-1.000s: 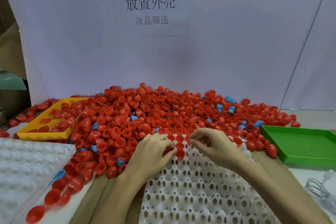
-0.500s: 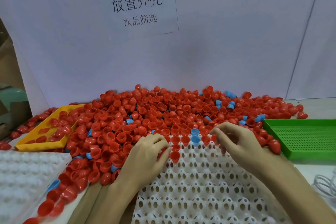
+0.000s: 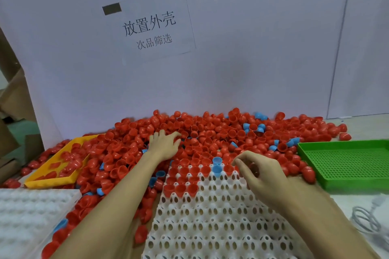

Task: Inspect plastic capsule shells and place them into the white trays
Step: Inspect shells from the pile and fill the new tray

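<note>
A big heap of red capsule shells (image 3: pixel 210 130) with a few blue ones lies along the back wall. In front of it sits a white tray (image 3: pixel 210 216) with rows of holes. Its far rows hold red shells (image 3: pixel 181 188) and two blue shells (image 3: pixel 216 169). My left hand (image 3: pixel 164 145) reaches into the heap with its fingers spread, touching the loose shells. My right hand (image 3: pixel 259 172) hovers over the tray's far right corner. Its fingers are curled, with a red shell (image 3: pixel 251 168) showing inside the curl.
A second white tray (image 3: pixel 25 212) lies at the front left. A yellow tray (image 3: pixel 50 182) with red pieces sits behind it. A green perforated tray (image 3: pixel 347 166) stands at the right, and a white cable (image 3: pixel 366 218) lies in front of it. A paper sign (image 3: pixel 149 27) hangs on the wall.
My left hand has left the tray's far edge and moved away from me into the heap, opening its fingers. My right hand has stayed at the tray's far right corner.
</note>
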Motion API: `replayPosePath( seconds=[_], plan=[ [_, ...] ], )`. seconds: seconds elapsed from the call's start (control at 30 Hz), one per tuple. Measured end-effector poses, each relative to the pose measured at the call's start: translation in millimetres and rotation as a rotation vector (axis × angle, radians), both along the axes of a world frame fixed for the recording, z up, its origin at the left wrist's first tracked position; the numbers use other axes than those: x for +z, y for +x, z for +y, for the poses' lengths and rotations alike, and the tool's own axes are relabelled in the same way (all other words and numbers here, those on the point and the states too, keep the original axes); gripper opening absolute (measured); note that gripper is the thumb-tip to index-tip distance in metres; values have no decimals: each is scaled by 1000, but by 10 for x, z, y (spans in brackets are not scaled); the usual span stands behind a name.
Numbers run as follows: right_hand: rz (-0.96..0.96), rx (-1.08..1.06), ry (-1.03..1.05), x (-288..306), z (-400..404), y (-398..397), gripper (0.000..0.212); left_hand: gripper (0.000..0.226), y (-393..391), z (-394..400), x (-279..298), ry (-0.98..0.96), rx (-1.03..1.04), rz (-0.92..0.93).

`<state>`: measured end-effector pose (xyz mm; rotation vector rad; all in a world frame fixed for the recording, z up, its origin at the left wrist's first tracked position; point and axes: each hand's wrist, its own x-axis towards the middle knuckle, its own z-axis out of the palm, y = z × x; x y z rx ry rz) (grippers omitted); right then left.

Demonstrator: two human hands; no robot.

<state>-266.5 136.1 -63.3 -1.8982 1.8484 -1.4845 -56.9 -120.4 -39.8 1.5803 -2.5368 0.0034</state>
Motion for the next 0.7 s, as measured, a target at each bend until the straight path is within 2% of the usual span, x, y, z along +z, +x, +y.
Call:
replayPosePath(
  seconds=[0.07,0.17,0.4,0.47,0.57,0.6,0.63,0.7],
  plan=[
    [-11,3,5,7,7,-9,13,42,-4,-102,-64,10,-10,-14],
    [-20,-2,-7,28,7,-10,14,35,12,-127,-134,-76,-20,108],
    [-21,-5,-2,49,22,23,13,19,182,193,27,-143,-99,552],
    [-66,0,22,65,21,20,14,17,173,481,176,-47,-209,700],
    [-272,151,132,146,56,40,12,31,156,1095,254,335,-442,957],
    [-346,246,172,178,77,63,19,36,156,1303,227,424,-495,998],
    [-388,328,198,199,99,92,29,37,154,1490,184,465,-534,1014],
    [-377,415,209,227,137,156,43,30,149,1768,95,383,-582,979]
  ],
)
